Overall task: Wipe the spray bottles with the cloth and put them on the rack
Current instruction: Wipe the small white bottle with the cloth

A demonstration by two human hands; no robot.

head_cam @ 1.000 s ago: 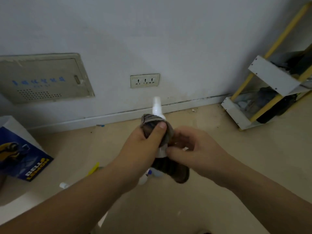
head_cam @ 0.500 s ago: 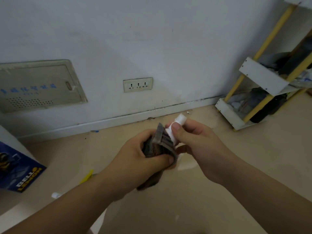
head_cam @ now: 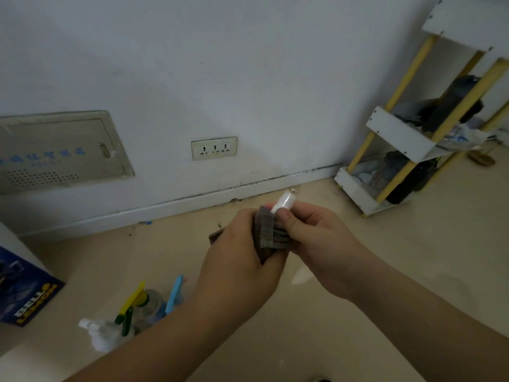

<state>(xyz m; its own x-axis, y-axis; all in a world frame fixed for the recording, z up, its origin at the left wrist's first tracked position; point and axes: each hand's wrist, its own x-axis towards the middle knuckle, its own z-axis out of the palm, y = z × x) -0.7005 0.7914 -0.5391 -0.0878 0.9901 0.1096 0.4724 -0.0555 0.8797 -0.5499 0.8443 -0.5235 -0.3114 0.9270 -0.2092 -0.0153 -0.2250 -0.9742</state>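
My left hand (head_cam: 237, 255) grips a dark grey cloth (head_cam: 271, 232) bunched around a small white spray bottle (head_cam: 283, 203). Only the bottle's white capped end sticks out of the cloth, pointing up and to the right. My right hand (head_cam: 316, 241) holds the bottle from the right, its thumb pressed on the bottle beside the cloth. Both hands are held above the floor in the middle of the view. The rack (head_cam: 405, 139), white shelves on yellow posts, stands against the wall at the right.
Several more spray bottles (head_cam: 132, 312) with yellow, green, blue and white tops stand on the floor at the lower left. A blue box (head_cam: 24, 293) lies at the far left. The rack's shelves hold dark items. A wall socket (head_cam: 214, 148) sits above the baseboard.
The bottle has tilted from upright to pointing right, and the cloth has slid down its body. My right hand shifted up to the bottle's top end. The view turned, showing the floor bottles.
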